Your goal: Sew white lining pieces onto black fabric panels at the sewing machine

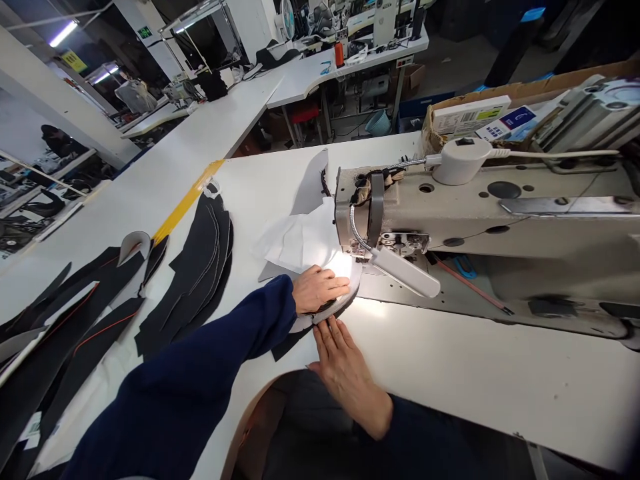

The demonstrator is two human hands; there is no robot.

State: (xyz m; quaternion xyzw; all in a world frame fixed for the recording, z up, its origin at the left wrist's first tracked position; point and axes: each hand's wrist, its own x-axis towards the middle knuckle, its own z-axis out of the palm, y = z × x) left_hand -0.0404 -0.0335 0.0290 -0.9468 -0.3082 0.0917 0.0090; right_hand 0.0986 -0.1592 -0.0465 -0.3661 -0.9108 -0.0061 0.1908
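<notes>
Laid flat, not clenched, the left hand (321,289) presses the grey-edged fabric (346,297), which curves from the right hand's (345,370) straight, unclasped fingers up and away beneath the sewing machine (407,203) head (left hand nearer).

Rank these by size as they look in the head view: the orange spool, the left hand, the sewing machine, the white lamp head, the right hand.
1. Sewing machine
2. Right hand
3. Left hand and white lamp head: too alike to rank
4. Orange spool, which lies farther away
</notes>
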